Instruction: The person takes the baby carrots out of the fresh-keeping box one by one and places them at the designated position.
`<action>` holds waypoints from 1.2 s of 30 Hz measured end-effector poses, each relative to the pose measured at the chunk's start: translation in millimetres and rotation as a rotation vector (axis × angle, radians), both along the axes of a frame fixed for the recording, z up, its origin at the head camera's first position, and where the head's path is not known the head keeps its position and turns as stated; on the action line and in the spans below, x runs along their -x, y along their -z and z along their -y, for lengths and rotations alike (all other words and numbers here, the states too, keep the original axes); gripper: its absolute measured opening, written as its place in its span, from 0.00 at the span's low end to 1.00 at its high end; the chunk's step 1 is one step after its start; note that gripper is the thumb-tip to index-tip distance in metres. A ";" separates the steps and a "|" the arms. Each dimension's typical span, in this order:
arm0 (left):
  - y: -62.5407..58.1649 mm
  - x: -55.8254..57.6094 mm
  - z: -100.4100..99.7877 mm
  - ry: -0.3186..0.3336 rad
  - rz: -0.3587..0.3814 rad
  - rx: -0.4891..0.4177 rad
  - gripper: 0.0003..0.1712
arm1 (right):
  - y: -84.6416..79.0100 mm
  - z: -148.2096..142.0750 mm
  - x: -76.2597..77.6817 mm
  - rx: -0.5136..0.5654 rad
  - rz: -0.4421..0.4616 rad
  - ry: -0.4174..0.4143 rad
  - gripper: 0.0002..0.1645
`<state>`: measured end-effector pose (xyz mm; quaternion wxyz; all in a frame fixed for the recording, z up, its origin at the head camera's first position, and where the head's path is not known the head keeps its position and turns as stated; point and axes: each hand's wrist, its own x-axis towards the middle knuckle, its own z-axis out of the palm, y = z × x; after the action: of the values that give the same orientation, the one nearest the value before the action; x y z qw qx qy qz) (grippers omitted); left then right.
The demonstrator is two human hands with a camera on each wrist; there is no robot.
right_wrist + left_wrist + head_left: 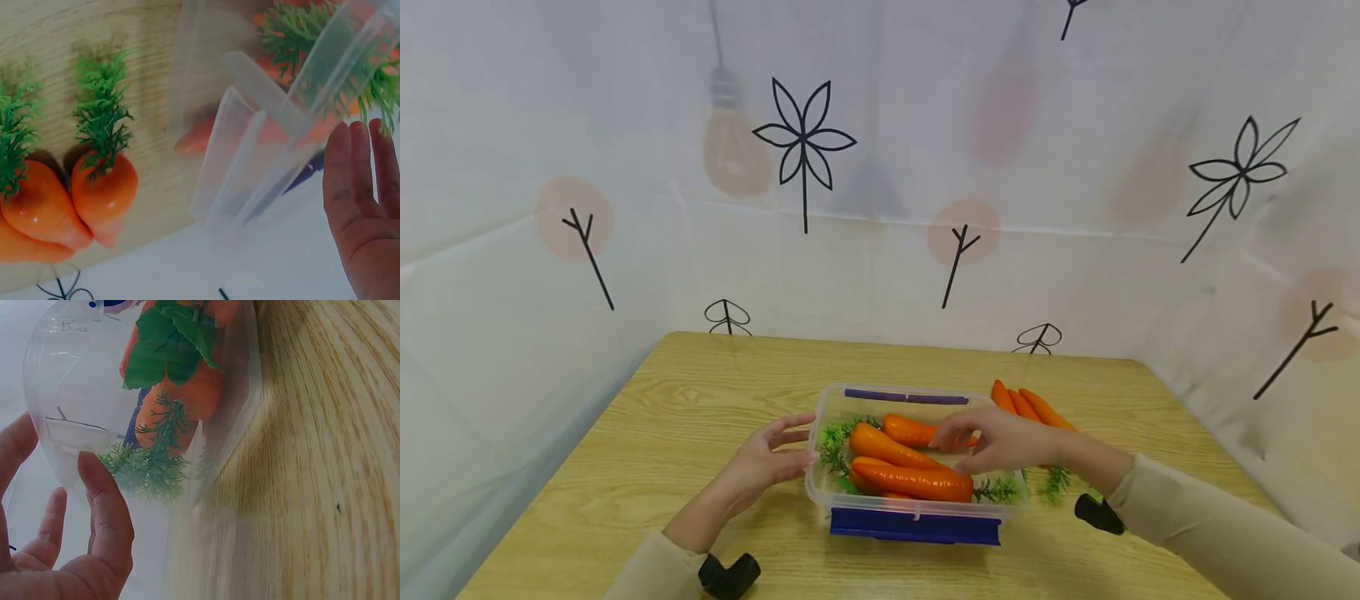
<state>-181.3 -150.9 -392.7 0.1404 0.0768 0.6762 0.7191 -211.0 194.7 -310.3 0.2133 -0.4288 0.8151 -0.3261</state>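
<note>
A clear plastic container (pixel 820 494) with blue latches stands on the table, holding several toy carrots (pixel 917 482) with feathery green tops (pixel 833 446). At its left side, the fingertips and thumb of my left hand (pixel 758 461) touch the rim, fingers spread and slightly bent. Through the container wall (pixel 69 350), the left wrist view shows carrot greens and a broad green leaf (pixel 169 353). My right hand (pixel 1000 437) hovers above the container's right part with nothing visibly held. In the right wrist view its fingers (pixel 359 169) extend beside carrot greens (pixel 300 40).
Several more carrots (pixel 1041 408) lie on the wooden table (pixel 700 392) to the right of the container, partly hidden behind my right forearm. A white patterned cloth (pixel 880 167) hangs behind the table. Black wrist devices (pixel 730 575) sit at both sleeves.
</note>
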 end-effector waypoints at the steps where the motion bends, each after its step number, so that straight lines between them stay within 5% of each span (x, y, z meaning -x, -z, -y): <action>1: -0.1 0.1 0.0 0.000 0.000 0.000 0.39 | 1.0 1.4 -0.4 -0.002 0.003 -0.009 0.17; 21: -2.2 -1.6 -0.5 0.003 -0.003 -0.010 0.40 | 18.8 10.3 3.8 -0.100 0.018 -0.128 0.22; 36: -1.8 -1.5 -1.4 -0.005 0.002 -0.015 0.39 | 12.7 7.4 1.2 -0.060 -0.009 -0.099 0.21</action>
<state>-179.8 -149.5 -390.8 0.1387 0.0753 0.6710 0.7245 -212.2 187.3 -323.0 0.2381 -0.4635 0.8032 -0.2887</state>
